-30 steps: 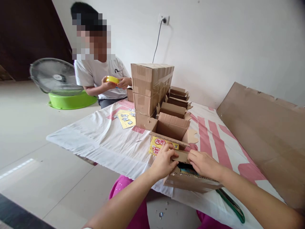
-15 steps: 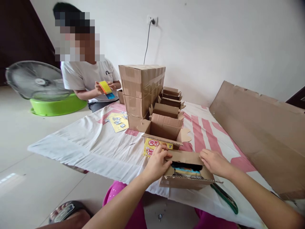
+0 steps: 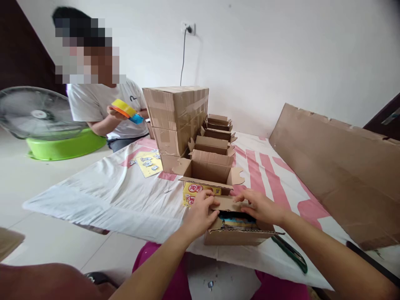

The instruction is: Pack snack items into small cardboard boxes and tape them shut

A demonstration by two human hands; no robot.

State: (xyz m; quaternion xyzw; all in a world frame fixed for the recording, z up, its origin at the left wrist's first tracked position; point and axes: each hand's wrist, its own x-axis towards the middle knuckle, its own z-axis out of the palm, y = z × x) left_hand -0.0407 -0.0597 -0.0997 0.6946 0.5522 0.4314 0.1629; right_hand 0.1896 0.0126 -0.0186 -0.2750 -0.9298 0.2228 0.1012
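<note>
A small cardboard box (image 3: 239, 238) stands at the table's near edge with its top flaps up. Through its opening shows a blue and tan printed item (image 3: 239, 223), partly hidden. My left hand (image 3: 201, 213) is closed on the left end of the far flap (image 3: 225, 203), thumb toward the opening. My right hand (image 3: 262, 207) pinches the same flap farther right, fingers above and thumb below. Just behind stands a yellow printed box (image 3: 191, 193), partly covered by my left hand. To the right lies a green-handled cutter (image 3: 290, 253).
Several open cardboard boxes (image 3: 211, 156) form a row going back, beside stacked taped cartons (image 3: 162, 110). A person (image 3: 103, 108) sits at left holding yellow and blue tape rolls. A large cardboard sheet (image 3: 331, 166) leans at right; a fan (image 3: 40, 112) stands at left.
My right hand has moved left along the far flap, from its right corner toward its middle. My left hand stays on the flap. The other person's tape rolls have turned. The view has shifted slightly right.
</note>
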